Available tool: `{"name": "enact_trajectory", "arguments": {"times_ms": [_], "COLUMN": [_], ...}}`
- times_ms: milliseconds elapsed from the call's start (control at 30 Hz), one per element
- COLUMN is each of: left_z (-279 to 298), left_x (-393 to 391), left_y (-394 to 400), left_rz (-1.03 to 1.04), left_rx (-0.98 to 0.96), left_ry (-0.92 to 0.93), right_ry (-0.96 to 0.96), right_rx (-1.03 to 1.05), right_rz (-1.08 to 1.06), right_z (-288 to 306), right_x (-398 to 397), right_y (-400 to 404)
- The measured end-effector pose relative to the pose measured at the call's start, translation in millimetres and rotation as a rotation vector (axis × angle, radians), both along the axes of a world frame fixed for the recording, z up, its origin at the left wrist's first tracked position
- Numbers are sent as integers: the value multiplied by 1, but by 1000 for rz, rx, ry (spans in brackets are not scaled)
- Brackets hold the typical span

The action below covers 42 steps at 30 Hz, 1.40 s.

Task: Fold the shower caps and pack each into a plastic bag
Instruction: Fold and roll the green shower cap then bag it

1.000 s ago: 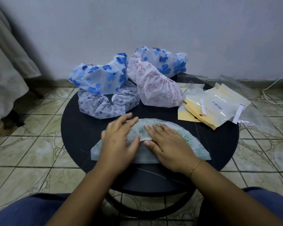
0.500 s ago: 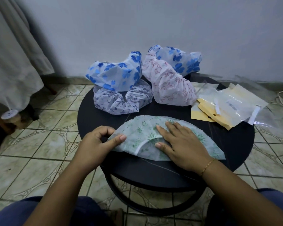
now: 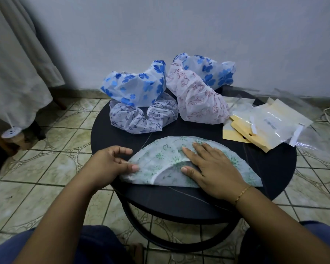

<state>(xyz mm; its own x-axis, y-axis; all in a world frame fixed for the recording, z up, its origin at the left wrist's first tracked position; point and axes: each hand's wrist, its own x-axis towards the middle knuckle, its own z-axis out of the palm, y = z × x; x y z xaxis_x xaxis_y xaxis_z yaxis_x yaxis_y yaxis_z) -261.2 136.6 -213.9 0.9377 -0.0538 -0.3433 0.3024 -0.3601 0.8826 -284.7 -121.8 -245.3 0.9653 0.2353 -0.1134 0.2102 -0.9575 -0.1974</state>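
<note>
One green-print shower cap (image 3: 160, 159), folded to half-circle, lies w/ long axis left-right on round black table (image 3: 274, 168); right hand (image 3: 211, 168) presses it flat w/ straight fingers, left hand (image 3: 111, 164) pinches left tip, so nearer for next fold.

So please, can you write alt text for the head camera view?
A right hand presses flat a half-folded green-flowered shower cap on a round black table, while the left hand pinches its left corner. Behind lie four unfolded caps and clear plastic bags.
</note>
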Motion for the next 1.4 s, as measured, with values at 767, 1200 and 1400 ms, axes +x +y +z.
{"name": "enact_trajectory", "arguments": {"times_ms": [767,1200,1400], "left_z": [-33,-20,-8], "left_x": [9,8,2], "left_y": [-73,-81,-75], "left_rz": [-737,-574,-576], "left_rx": [934,720,823], "left_ry": [-546,-386,-396], "right_ry": [-44,-78,-282], "right_rx": [-4,85,-44], "right_rz": [-47,-35,-89], "right_z": [-4,1,5], "right_x": [0,3,3], "right_y": [1,-1,-1]}}
